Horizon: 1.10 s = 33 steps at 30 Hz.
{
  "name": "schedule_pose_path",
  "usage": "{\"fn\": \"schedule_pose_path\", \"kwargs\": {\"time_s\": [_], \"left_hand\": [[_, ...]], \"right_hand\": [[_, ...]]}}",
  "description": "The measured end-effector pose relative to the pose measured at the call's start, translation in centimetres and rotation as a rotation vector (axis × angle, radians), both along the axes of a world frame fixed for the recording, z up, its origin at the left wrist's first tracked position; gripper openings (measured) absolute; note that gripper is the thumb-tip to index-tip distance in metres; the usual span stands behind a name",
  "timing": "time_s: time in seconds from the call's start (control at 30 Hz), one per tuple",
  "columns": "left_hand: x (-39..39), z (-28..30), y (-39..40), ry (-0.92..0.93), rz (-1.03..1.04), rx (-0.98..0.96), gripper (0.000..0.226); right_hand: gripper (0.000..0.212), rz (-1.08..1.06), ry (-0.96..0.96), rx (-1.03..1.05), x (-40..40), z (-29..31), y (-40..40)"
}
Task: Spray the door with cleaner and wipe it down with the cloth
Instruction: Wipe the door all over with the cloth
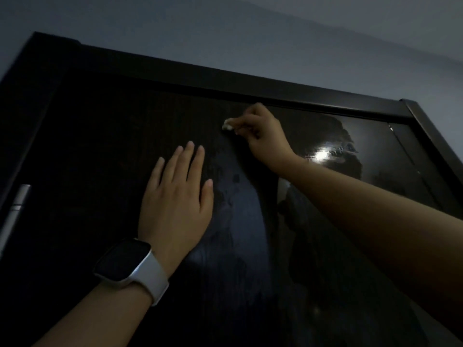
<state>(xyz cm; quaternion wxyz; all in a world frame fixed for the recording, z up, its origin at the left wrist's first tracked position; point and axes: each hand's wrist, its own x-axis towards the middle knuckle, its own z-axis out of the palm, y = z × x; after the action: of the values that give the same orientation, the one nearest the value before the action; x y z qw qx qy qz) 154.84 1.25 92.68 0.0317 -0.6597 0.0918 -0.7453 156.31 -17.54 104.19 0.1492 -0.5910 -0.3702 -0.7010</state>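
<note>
**Inspector:** Dim room, grey wall above. Dark glossy door (100,171) fills the view, its upper part smeared with damp streaks.

**Assistant:** Hands?

**Inspector:** Left hand (175,196) lies flat on the panel, fingers straight and slightly apart. Right hand (260,136) reaches near the top edge, fingers clamped on a small pale cloth (228,125) touching the door.

**Assistant:** Risks?

**Inspector:** Bracing palm may reprint the wiped gloss. Such a small wad could leave streaks or slip loose at full reach. No sprayer in view.
</note>
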Motion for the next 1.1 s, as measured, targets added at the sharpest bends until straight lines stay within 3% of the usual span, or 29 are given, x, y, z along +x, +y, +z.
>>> {"fn": "schedule_pose_path", "kwargs": {"time_s": [0.2,0.27,0.37,0.5,0.6,0.7,0.8,0.93,1.03,1.1], "left_hand": [[0.4,0.1,0.1,-0.016,0.027,-0.014,0.06],[0.3,0.1,0.0,-0.02,0.033,-0.012,0.06],[0.3,0.2,0.0,-0.012,0.016,0.0,0.06],[0.5,0.2,0.1,-0.019,0.019,-0.009,0.058],[0.5,0.2,0.1,-0.026,0.034,-0.011,0.058],[0.2,0.2,0.2,0.0,-0.02,0.002,0.055],[-0.3,-0.1,0.1,0.029,-0.091,0.0,0.057],[-0.8,-0.4,-0.3,0.0,0.009,0.039,0.058],[-0.9,-2.6,-1.6,0.032,0.013,0.007,0.056],[-0.8,-4.9,-2.9,0.034,0.011,0.029,0.059]], "right_hand": [[0.028,0.003,-0.014,-0.303,-0.2,-14.9,-1.1],[0.029,-0.002,0.001,-0.35,-0.6,-16.1,-1.7],[0.028,-0.06,-0.033,-0.325,-0.1,-11.0,-1.1],[0.026,-0.048,-0.022,-0.046,-0.1,-1.7,1.0],[0.026,-0.03,-0.022,0.02,-0.3,-0.1,2.4],[0.026,-0.034,-0.075,-0.064,-0.2,-4.2,2.4],[0.026,-0.028,-0.057,-0.195,-0.3,-12.2,1.2],[0.034,0.003,0.041,-0.378,-0.8,-22.0,-1.2],[0.03,-0.057,0.004,-0.448,-0.4,-24.2,-3.3],[0.027,-0.078,-0.057,-0.42,0.2,-22.3,-4.1]]}}
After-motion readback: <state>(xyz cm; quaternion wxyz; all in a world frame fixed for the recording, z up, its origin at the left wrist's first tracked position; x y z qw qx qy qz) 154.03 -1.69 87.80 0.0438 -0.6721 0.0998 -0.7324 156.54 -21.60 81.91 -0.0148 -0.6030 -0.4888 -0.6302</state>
